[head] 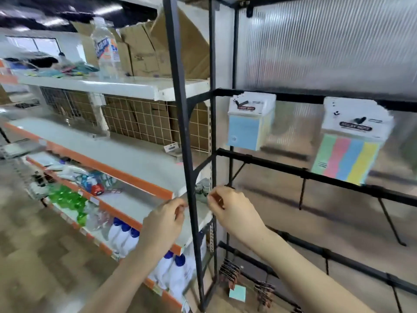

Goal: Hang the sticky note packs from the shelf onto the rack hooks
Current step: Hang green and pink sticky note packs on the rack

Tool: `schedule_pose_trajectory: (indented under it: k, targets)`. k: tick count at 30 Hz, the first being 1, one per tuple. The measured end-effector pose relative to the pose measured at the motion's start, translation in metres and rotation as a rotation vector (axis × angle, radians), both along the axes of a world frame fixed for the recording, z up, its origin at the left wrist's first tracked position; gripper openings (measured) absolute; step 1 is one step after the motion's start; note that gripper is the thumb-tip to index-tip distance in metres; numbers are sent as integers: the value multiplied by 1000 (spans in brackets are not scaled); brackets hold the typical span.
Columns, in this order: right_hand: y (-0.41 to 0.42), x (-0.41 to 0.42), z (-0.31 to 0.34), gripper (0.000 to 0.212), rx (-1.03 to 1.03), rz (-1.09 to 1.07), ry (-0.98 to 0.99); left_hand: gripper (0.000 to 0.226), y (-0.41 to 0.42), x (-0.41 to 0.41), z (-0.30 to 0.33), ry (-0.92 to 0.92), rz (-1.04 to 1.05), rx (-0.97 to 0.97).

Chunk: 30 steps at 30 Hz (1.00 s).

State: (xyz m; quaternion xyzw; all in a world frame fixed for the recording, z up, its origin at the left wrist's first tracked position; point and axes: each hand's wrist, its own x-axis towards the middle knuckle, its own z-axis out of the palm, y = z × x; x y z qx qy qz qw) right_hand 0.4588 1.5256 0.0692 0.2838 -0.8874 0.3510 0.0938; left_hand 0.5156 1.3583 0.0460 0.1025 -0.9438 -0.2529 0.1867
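Observation:
Two sticky note packs hang on the black rack: a blue pack (248, 125) on the upper left hook and a striped multicolour pack (352, 145) to its right. One small pack (171, 147) lies on the grey shelf (126, 152) near the rack post. My left hand (167, 218) is left of the post (187, 143) and my right hand (232, 211) is right of it, both at the level of the lower shelf edge. Both have curled fingers with nothing visible in them. Bare hooks (237, 175) stick out of the rack's second bar (338, 179).
A water bottle (106, 48) and cardboard boxes (146, 48) stand on the top shelf. Lower shelves hold green packets (67, 199) and white bottles with blue caps (171, 274). Small items hang on the rack's bottom hooks (230, 274). A ribbed translucent panel (327, 46) backs the rack.

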Motion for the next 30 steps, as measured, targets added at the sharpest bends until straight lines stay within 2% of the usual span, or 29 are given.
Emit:
schedule_pose_trajectory:
  k: [8,15,30]
  targets:
    - [-118,-15,-22,19,77,108,-43,23,-100,10,-7,6,83,67]
    - [-187,-55,-49,18,82,91,-134,21,-159,-9,-29,-38,148,101]
    - [-318,-197,-83,22,-52,-181,-295,25,-273,-164,-40,-187,68,3]
